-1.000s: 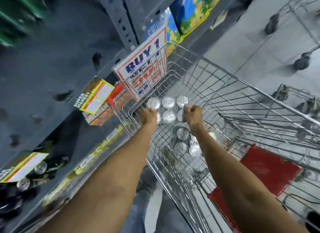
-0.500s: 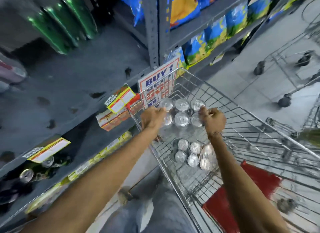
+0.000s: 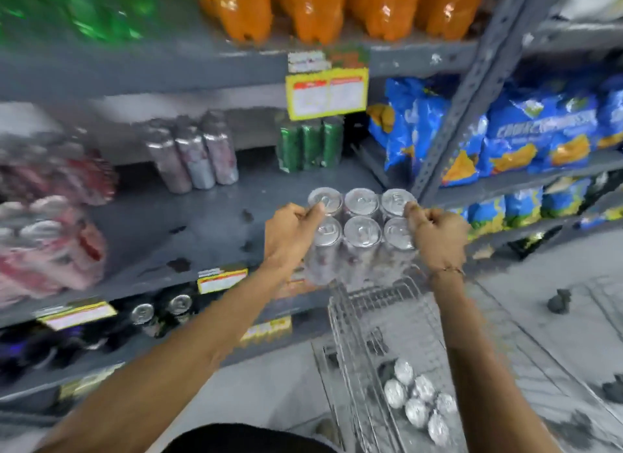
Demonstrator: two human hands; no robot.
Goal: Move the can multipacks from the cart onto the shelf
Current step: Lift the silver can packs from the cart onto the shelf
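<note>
A shrink-wrapped multipack of silver cans (image 3: 362,228) hangs in the air above the front of the wire cart (image 3: 377,321), just off the right end of the grey shelf (image 3: 188,223). My left hand (image 3: 291,235) grips its left side and my right hand (image 3: 436,235) grips its right side. A second can multipack (image 3: 418,400) lies in the cart basket below. On the shelf stand a silver multipack (image 3: 194,154) and a green multipack (image 3: 308,145) near the back.
Red and pink can packs (image 3: 50,230) fill the shelf's left end. A grey upright post (image 3: 472,88) rises right of the held pack, with blue snack bags (image 3: 526,132) beyond. Orange bottles (image 3: 313,7) stand on the shelf above, dark cans (image 3: 161,312) below.
Both hands have lifted the multipack out of the cart and up to shelf height. The view has swung from the cart to the shelf front.
</note>
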